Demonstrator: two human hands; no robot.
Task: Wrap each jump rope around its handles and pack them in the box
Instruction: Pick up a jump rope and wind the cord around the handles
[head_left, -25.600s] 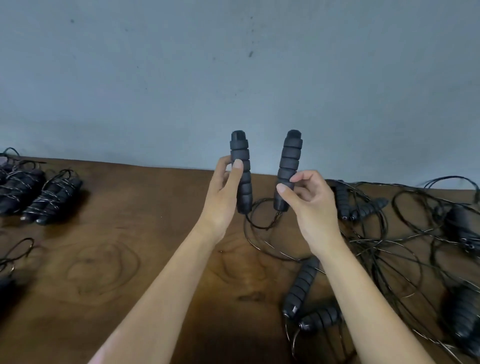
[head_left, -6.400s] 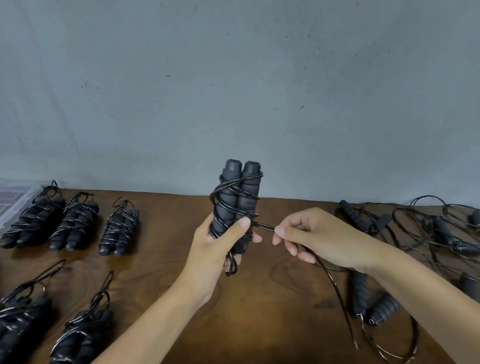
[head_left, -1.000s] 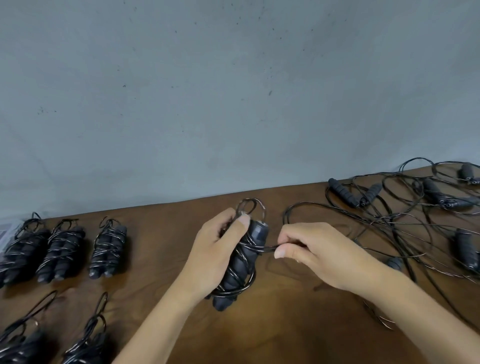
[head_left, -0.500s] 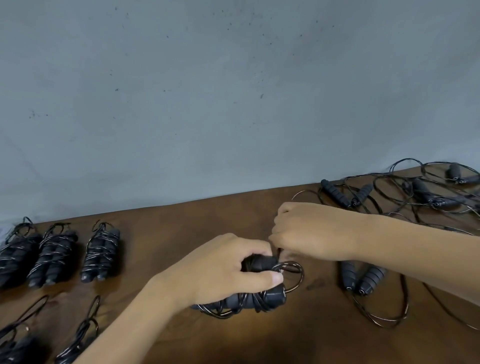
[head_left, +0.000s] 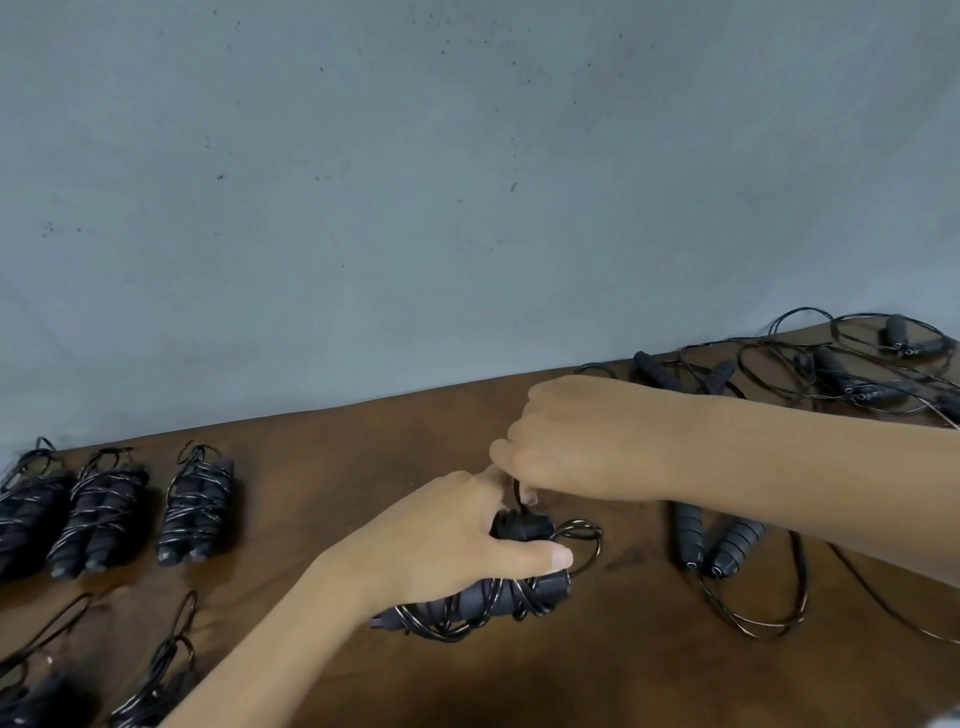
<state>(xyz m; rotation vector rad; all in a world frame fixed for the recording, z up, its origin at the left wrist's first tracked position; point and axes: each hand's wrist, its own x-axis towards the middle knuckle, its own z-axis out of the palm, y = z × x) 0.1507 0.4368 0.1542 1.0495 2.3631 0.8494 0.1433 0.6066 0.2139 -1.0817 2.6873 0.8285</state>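
My left hand grips a wrapped jump rope, two black foam handles lying sideways just above the brown table with thin black cord wound round them. A loop of cord sticks out at the bundle's right end. My right hand hovers over that end, its fingertips pinching the cord at the top of the handles. The box is not in view.
Three wrapped bundles lie in a row at the left, with two more at the bottom left corner. An unwrapped pair of handles lies right of my hands. A tangle of loose ropes covers the far right. A grey wall stands behind.
Over the last second my left hand has turned the bundle from upright to lying sideways and lowered it toward the table. My right hand has shifted from the side to above its right end.
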